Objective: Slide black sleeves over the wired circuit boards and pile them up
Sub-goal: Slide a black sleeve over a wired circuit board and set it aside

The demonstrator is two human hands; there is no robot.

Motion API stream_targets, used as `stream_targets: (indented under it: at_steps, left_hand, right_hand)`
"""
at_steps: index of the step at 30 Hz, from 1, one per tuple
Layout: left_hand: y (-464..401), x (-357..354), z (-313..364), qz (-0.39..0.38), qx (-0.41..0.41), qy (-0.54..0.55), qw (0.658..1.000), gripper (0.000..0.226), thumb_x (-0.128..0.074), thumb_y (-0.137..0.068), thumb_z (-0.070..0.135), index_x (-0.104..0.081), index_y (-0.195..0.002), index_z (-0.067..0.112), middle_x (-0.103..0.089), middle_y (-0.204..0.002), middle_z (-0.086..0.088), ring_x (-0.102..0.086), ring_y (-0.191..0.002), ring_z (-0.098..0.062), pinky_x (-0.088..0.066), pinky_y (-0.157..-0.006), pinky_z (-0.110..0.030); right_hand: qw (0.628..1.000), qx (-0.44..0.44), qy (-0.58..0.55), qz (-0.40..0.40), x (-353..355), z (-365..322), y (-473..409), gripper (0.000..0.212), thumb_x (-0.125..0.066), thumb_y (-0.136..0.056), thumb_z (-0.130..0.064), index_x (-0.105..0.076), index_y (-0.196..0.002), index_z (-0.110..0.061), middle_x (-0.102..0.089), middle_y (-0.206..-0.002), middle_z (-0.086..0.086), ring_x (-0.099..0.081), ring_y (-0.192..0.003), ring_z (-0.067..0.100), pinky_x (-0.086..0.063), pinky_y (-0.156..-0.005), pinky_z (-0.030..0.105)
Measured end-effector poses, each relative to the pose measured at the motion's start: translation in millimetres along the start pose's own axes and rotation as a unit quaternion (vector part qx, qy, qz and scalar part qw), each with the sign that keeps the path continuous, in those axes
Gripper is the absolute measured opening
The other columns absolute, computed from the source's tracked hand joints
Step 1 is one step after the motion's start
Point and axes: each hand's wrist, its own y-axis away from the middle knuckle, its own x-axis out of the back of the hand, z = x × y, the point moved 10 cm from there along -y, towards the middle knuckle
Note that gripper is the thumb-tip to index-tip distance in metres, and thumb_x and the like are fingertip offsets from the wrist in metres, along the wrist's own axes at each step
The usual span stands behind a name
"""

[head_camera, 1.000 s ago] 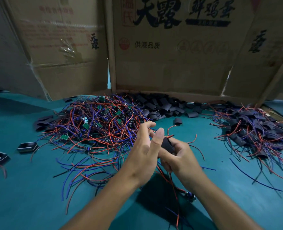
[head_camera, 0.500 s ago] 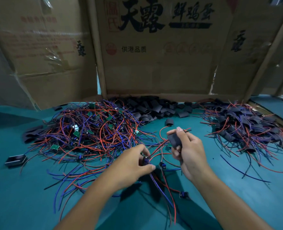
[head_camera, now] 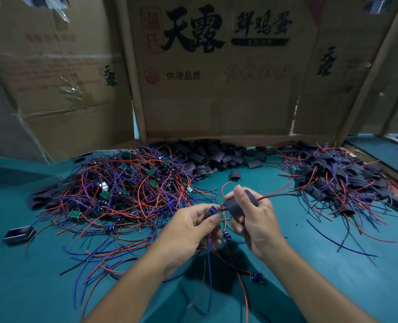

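Two hands raised, left hand (head_camera: 188,231) pinching board (head_camera: 213,209), right hand (head_camera: 256,222) gripping sleeve (head_camera: 236,205)

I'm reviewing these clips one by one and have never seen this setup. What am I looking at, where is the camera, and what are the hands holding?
There is no machine here: a person works with bare hands, filmed by a wide-angle camera on their head, looking forward and down.

The right hand grips a black sleeve with red wires coming out of its far end. The left hand pinches the wired circuit board at the sleeve's near opening.

On the green table lie three heaps: a tangle of unsleeved boards with red and blue wires on the left, loose empty sleeves at the back, and the finished pile on the right. Cardboard walls stand behind.
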Motion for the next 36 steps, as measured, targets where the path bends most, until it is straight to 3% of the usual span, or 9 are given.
stream_targets:
  at_steps: [4,7,9,15,20,24,28,33,36]
  left_hand:
    - [-3,3,7,0.032,-0.045,-0.007,0.998,0.027,-0.061,-0.09,0.025,-0.043,-0.101,0.008,-0.068,-0.068,-0.012,-0.061,-0.062,-0.024,-0.049,-0.066,-0.038]
    - [-1,-2,12,0.017,-0.075,-0.056,0.995,0.03,-0.064,-0.086,0.033,-0.058,-0.097,0.006,-0.067,-0.067,-0.002,-0.059,-0.062,-0.017,-0.048,-0.063,-0.027]
    - [-1,0,14,0.029,-0.094,-0.07,0.993,0.029,-0.066,-0.086,0.033,-0.066,-0.094,0.005,-0.064,-0.066,0.001,-0.057,-0.061,-0.013,-0.048,-0.061,-0.023]
    - [-2,10,14,0.071,-0.113,-0.008,0.991,0.018,-0.076,-0.079,0.03,-0.062,-0.083,0.019,-0.065,-0.062,-0.002,-0.057,-0.056,-0.018,-0.049,-0.056,-0.024]
    - [-1,9,17,0.071,-0.121,-0.019,0.99,0.022,-0.08,-0.075,0.043,-0.064,-0.08,0.028,-0.064,-0.063,0.0,-0.058,-0.058,-0.014,-0.049,-0.056,-0.025]
    - [0,13,20,0.092,-0.135,-0.032,0.986,0.028,-0.08,-0.072,0.045,-0.064,-0.083,0.025,-0.063,-0.064,0.002,-0.057,-0.059,-0.015,-0.05,-0.057,-0.029]
    - [1,9,21,0.078,-0.138,-0.039,0.987,0.024,-0.08,-0.075,0.039,-0.063,-0.082,0.025,-0.063,-0.063,0.0,-0.057,-0.057,-0.015,-0.05,-0.056,-0.027]
    - [2,9,26,0.072,-0.143,-0.032,0.987,0.018,-0.079,-0.079,0.029,-0.062,-0.08,0.021,-0.064,-0.063,-0.002,-0.058,-0.058,-0.015,-0.05,-0.055,-0.024]
    - [4,8,30,0.068,-0.155,-0.019,0.985,0.015,-0.077,-0.082,0.022,-0.063,-0.079,0.018,-0.066,-0.063,0.0,-0.059,-0.056,-0.012,-0.048,-0.054,-0.021]
  right_hand:
    - [0.999,0.036,-0.002,-0.012,-3,-6,1,0.069,-0.086,-0.049,-0.065,-0.059,-0.074,-0.006,-0.04,-0.048,0.003,-0.035,-0.032,0.012,-0.03,-0.034,0.016]
    - [0.999,0.048,-0.008,-0.014,-4,-9,2,0.064,-0.086,-0.045,-0.069,-0.061,-0.068,-0.015,-0.047,-0.05,0.002,-0.037,-0.033,0.011,-0.031,-0.034,0.015]
    - [0.998,0.047,-0.01,-0.029,-8,-9,5,0.072,-0.086,-0.046,-0.068,-0.056,-0.074,-0.009,-0.048,-0.049,-0.001,-0.037,-0.033,0.009,-0.032,-0.034,0.015]
    - [0.998,0.047,-0.019,-0.032,-10,-10,6,0.084,-0.088,-0.047,-0.063,-0.05,-0.083,0.003,-0.046,-0.049,0.0,-0.037,-0.033,0.011,-0.034,-0.035,0.017]
    - [0.998,0.055,-0.014,-0.016,-7,-9,6,0.081,-0.088,-0.048,-0.064,-0.053,-0.078,0.002,-0.05,-0.049,0.0,-0.038,-0.032,0.012,-0.034,-0.033,0.018]
    - [0.998,0.063,-0.017,-0.016,-8,-9,7,0.06,-0.089,-0.045,-0.064,-0.054,-0.06,-0.017,-0.052,-0.052,0.002,-0.038,-0.031,0.011,-0.033,-0.032,0.017]
    - [0.998,0.056,-0.023,-0.015,-9,-6,9,0.071,-0.089,-0.047,-0.063,-0.05,-0.069,-0.008,-0.048,-0.05,0.001,-0.038,-0.033,0.011,-0.033,-0.035,0.016]
    - [0.997,0.079,-0.021,-0.019,-9,-10,10,0.055,-0.088,-0.054,-0.058,-0.056,-0.065,-0.015,-0.05,-0.052,0.0,-0.04,-0.035,0.011,-0.035,-0.036,0.017]
    - [0.996,0.082,-0.022,-0.039,-16,-11,11,0.072,-0.088,-0.06,-0.053,-0.047,-0.072,0.004,-0.052,-0.049,0.003,-0.04,-0.032,0.012,-0.035,-0.035,0.017]
